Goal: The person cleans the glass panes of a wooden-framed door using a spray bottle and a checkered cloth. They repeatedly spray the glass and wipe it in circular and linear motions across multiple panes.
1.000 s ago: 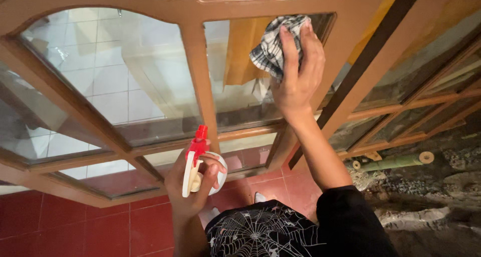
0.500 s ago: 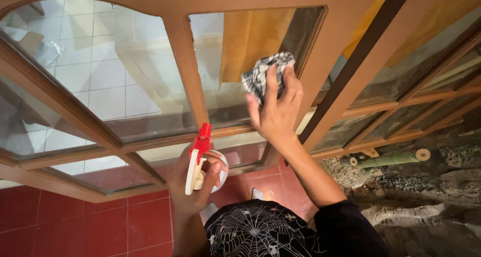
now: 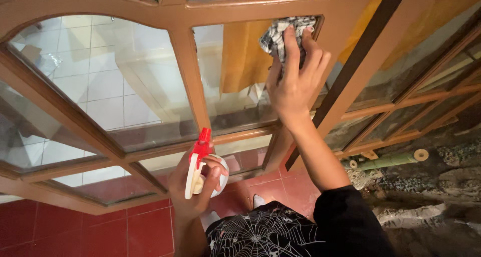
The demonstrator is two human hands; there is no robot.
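Far left, a large glass pane (image 3: 95,81) sits in the brown wooden window frame (image 3: 188,81). Near centre, the left hand (image 3: 198,189) is wrapped around a spray bottle (image 3: 196,169) — red trigger on top. To the right, the right hand (image 3: 293,84) presses a checked cloth (image 3: 283,34) flat against the upper pane — fingers spread over it.

Right hand (image 3: 293,84) is stretched way up, fingers spread flat; left hand (image 3: 196,189) sits low, curled into a grip.
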